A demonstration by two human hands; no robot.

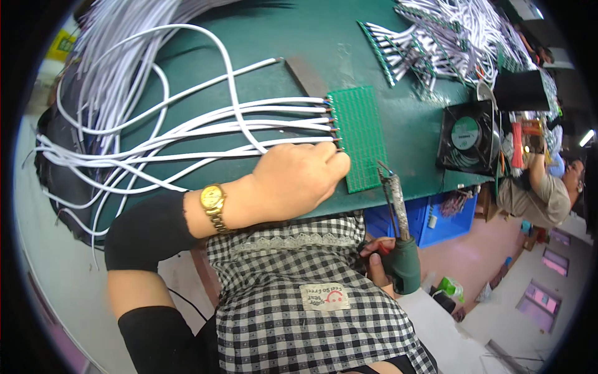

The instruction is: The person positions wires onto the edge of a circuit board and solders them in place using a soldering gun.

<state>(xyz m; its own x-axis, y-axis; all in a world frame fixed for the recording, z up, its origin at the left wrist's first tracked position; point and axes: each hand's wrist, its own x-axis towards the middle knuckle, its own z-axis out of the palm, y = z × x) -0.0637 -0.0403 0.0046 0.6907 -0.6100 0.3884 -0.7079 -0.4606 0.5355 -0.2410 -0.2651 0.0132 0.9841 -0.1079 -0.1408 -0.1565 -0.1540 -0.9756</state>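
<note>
A green circuit board panel [362, 137] lies on the green table, with several white cables [274, 112] meeting its left edge. My left hand [299, 177] is closed in a pinch at the board's lower left corner. One white cable [233, 84] loops down into its fingers; the cable's end is hidden by them. My right hand [378, 262], partly hidden, grips a soldering iron [405, 265] with a green handle. Its metal barrel points upward, and the tip is just right of the board's lower right corner, apart from it.
A large bundle of white cables [124, 68] fills the table's left side. A flat metal bar [305, 78] lies above the board. Boards with cables attached [430, 50] are heaped at the far right, beyond a black fan [464, 136]. Blue bins [448, 218] stand below the table edge; another person [539, 193] sits at right.
</note>
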